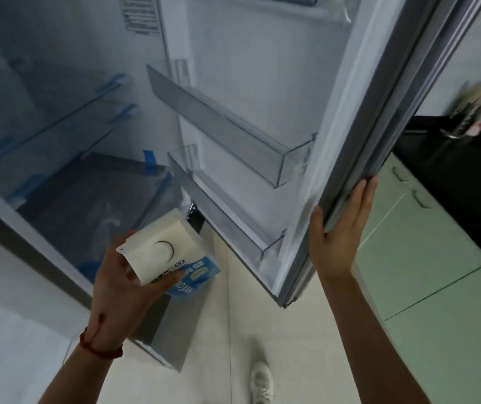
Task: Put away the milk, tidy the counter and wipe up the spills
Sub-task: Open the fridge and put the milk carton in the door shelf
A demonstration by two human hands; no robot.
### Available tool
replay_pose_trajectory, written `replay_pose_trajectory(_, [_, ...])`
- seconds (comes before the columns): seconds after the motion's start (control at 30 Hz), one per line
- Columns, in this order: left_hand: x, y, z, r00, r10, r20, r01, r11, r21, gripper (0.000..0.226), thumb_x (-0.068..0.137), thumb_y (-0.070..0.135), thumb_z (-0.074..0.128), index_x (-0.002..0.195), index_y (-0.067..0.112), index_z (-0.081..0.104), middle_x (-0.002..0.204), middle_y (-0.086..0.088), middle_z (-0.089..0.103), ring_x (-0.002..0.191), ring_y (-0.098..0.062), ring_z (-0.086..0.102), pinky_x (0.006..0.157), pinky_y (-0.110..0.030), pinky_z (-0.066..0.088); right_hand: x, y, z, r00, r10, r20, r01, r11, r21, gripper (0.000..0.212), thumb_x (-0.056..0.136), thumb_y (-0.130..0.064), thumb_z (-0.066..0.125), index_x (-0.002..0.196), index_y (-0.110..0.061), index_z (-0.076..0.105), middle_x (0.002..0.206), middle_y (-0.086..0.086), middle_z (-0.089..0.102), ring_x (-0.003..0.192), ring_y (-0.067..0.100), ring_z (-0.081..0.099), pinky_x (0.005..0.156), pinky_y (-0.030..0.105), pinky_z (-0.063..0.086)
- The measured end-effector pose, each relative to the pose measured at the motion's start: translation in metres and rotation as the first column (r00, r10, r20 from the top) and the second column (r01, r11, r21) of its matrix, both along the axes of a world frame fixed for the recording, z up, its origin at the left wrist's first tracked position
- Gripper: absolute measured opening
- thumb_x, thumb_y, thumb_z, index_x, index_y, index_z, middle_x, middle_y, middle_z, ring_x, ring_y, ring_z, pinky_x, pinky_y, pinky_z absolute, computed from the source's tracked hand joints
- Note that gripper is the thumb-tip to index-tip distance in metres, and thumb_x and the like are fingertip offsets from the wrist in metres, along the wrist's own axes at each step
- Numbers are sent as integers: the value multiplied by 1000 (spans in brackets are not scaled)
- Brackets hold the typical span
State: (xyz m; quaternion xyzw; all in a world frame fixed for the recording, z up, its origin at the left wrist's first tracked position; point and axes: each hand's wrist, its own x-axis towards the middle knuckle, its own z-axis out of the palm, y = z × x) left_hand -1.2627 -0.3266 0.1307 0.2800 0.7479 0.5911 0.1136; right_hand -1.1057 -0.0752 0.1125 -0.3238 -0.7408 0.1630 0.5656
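Observation:
My left hand [122,284] grips a white and blue milk carton [169,252] by its top, in front of the open fridge, just below the lowest door bin. The carton's round white cap faces me. My right hand [339,228] holds the outer edge of the fridge door [379,118], fingers straight along the seal and thumb on the inner side. The door stands wide open. Its clear door bins [233,132] hold nothing. Glass shelves [58,118] with blue tape fill the fridge interior on the left.
A black counter [452,167] runs on the right above pale green cabinet doors [426,258], with a tap and a blurred cloth [478,109] on it. Pale floor tiles and my white shoe [261,380] lie below. A drawer front [163,325] sits under the fridge compartment.

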Motion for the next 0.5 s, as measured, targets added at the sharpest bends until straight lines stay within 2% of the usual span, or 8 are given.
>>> replay_pose_trajectory(0.07, [-6, 24, 10, 999, -15, -30, 16, 999, 32, 68, 41, 41, 84, 97, 43, 47, 90, 41, 61, 93, 15, 59, 72, -15, 54, 3, 23, 0, 1000, -26, 9, 26, 997, -70, 69, 90, -9, 52, 144, -1, 11, 153, 19, 10, 142, 5, 6, 114, 13, 10])
replay_pose_trajectory(0.13, [-13, 51, 15, 998, -29, -56, 33, 997, 69, 69, 47, 26, 87, 102, 37, 49, 91, 26, 64, 100, 5, 60, 71, -9, 53, 5, 50, 6, 999, -47, -6, 46, 996, -79, 67, 90, -10, 51, 144, 1, 13, 153, 12, 14, 140, 9, 13, 114, 11, 11])
replay_pose_trajectory(0.17, [-18, 64, 15, 994, -50, -95, 59, 994, 92, 70, 47, 25, 87, 107, 28, 51, 93, 18, 63, 99, 3, 60, 69, -6, 52, 5, 60, 8, 998, -61, -16, 59, 994, -90, 66, 90, -10, 51, 144, 1, 15, 151, 10, 18, 139, 9, 16, 113, 9, 11])
replay_pose_trajectory(0.23, [-25, 93, 20, 985, -82, -150, 103, 985, 138, 89, 39, 44, 84, 113, 8, 50, 102, 6, 60, 96, 3, 61, 67, -5, 51, 4, 80, 10, 996, -83, -35, 80, 993, -85, 64, 89, -16, 50, 143, 1, 20, 149, 11, 25, 137, 13, 23, 111, 6, 13])
replay_pose_trajectory(0.27, [-29, 108, 21, 983, -89, -160, 114, 982, 153, 96, 36, 51, 82, 113, 5, 50, 103, 2, 60, 95, 3, 61, 68, -6, 51, 4, 92, 11, 995, -84, -56, 79, 993, -93, 64, 89, -21, 49, 143, 1, 22, 148, 12, 28, 137, 16, 26, 111, 8, 16])
replay_pose_trajectory(0.33, [-34, 137, 23, 979, -105, -175, 137, 973, 184, 93, 36, 50, 82, 112, 7, 49, 103, 4, 59, 94, 6, 61, 70, -6, 51, 2, 116, 13, 994, -73, -77, 64, 991, -120, 67, 86, -29, 45, 143, -2, 24, 148, 13, 31, 136, 23, 32, 113, 21, 24])
replay_pose_trajectory(0.4, [-38, 165, 23, 977, -131, -167, 165, 963, 212, 83, 39, 44, 82, 110, 13, 50, 101, 13, 62, 94, 6, 61, 71, -7, 51, 0, 137, 14, 994, -60, -94, 45, 987, -157, 68, 85, -32, 45, 143, -4, 25, 148, 14, 34, 136, 26, 35, 113, 33, 29])
replay_pose_trajectory(0.5, [-42, 201, 20, 971, -165, -175, 199, 960, 196, 69, 43, 33, 77, 104, 28, 45, 98, 32, 61, 91, 12, 59, 71, -4, 49, 0, 163, 16, 991, -5, -137, -21, 981, -191, 69, 83, -33, 47, 144, -9, 26, 147, 9, 38, 134, 21, 38, 111, 27, 30])
